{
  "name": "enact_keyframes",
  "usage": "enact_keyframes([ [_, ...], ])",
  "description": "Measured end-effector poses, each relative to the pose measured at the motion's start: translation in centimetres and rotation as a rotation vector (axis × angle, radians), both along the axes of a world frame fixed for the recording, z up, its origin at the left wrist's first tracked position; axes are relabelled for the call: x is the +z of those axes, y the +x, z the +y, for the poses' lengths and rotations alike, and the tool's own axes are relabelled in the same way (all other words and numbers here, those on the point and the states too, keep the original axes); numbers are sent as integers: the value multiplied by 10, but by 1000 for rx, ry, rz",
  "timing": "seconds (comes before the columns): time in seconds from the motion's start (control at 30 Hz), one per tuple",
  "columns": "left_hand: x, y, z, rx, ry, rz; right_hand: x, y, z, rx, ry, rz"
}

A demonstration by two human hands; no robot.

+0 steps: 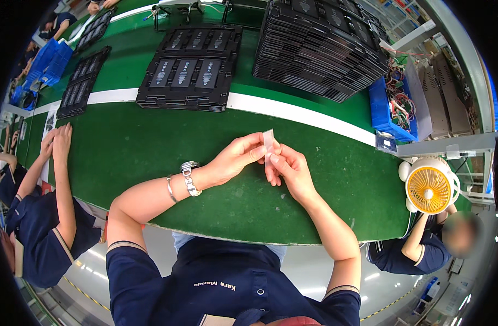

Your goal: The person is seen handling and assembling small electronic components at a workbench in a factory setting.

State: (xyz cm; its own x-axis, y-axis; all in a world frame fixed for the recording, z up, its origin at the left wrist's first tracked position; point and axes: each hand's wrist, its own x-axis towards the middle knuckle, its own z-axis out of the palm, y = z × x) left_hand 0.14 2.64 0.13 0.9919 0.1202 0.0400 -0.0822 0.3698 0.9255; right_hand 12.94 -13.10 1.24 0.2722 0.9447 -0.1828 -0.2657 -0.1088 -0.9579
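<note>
Between both hands, over the green bench top, is a small pale strip (268, 140), thin and narrow; its exact kind does not show. My left hand (239, 157), with a watch and a bangle on its wrist, pinches the strip from the left. From the right, my right hand (290, 169) grips its lower end between thumb and curled fingers. The strip stands roughly upright, its top end poking out above the fingertips. Beyond the hands lies a black tray (182, 104) holding several flat dark battery-like packs (184, 73) in two rows.
A tall stack of black trays (319, 57) stands at the back right. Beside it are a blue bin of wires (394, 108) and a white and yellow fan (429, 189). Another tray (81, 87) lies left. A co-worker's hands (57, 142) rest at the bench's left; another person sits right.
</note>
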Motion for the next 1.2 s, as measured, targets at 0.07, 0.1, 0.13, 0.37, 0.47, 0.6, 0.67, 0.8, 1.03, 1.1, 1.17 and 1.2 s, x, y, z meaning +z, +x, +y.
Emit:
enact_keyframes([
  [0.07, -3, -1, 1, -11, -14, 2, 2, -2, 0, -14, -15, -16],
  [0.1, -4, -1, 2, -10, -16, 3, 3, -3, 0, -29, -30, -31],
  [0.13, -4, -2, 2, -13, -15, 3, 5, -3, -1, -28, -30, -30],
  [0.37, -5, 0, 3, -45, -96, 27, 16, -7, -7, -67, -144, -244],
  [0.47, -4, 1, 2, -18, -148, 5, 17, -9, -6, -90, -144, -286],
  [0.6, -2, 0, 2, 18, -215, 51, 10, -10, -8, -120, -128, -301],
  [0.67, 0, 1, 1, 33, -208, 52, 11, -13, -7, -137, -126, -240],
  [0.8, -2, -1, 1, 35, -204, 57, 16, -15, -7, -152, -144, -118],
  [1.03, -2, -2, -1, 52, -78, 71, 11, -16, -8, -180, -184, -213],
  [1.1, -5, -2, -1, 66, -43, 79, 9, -16, -10, -191, -195, -359],
  [1.17, -8, -1, 0, 41, -74, 43, 5, -15, -12, -215, -162, -563],
  [1.2, -8, -1, -1, 40, -75, 43, 4, -14, -12, -238, -127, -768],
])
